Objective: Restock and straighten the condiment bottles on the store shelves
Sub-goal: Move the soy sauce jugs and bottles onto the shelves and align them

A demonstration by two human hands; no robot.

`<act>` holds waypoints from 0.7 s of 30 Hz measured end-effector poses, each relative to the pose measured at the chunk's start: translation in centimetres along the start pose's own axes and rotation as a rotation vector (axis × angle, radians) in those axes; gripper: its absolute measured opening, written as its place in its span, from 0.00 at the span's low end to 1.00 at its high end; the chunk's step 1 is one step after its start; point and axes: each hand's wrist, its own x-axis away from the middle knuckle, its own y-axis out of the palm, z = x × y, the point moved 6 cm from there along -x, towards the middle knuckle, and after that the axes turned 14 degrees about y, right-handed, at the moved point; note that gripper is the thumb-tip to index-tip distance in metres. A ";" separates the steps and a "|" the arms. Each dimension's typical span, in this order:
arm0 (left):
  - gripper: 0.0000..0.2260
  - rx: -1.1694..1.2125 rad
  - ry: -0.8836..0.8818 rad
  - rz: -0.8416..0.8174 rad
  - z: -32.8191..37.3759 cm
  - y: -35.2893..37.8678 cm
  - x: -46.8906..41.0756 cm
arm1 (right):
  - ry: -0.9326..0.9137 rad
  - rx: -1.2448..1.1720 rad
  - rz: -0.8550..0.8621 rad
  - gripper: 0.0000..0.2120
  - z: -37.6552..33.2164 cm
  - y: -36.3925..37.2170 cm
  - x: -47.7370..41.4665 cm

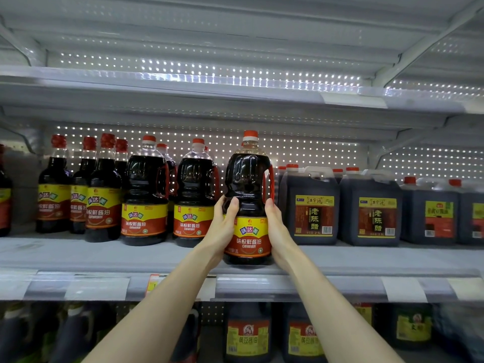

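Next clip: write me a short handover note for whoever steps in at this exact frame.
Hands: left hand and right hand grip the sides of one big soy sauce bottle, upright at the middle shelf front edge, label facing out.
Done: two matching bottles stand in the row to its left; vinegar jugs to its right.
Left: probably push this bottle back level with its neighbours, then let go.
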 end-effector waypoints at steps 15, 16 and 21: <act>0.29 -0.023 0.004 0.018 0.0 0.1 -0.2 | 0.011 0.021 0.014 0.27 0.0 0.0 -0.1; 0.29 -0.024 0.007 0.021 0.0 0.1 -0.2 | 0.011 0.020 0.012 0.27 0.0 0.0 -0.1; 0.29 -0.029 0.013 0.030 0.1 0.1 -0.1 | 0.017 0.014 0.005 0.26 0.0 0.0 0.0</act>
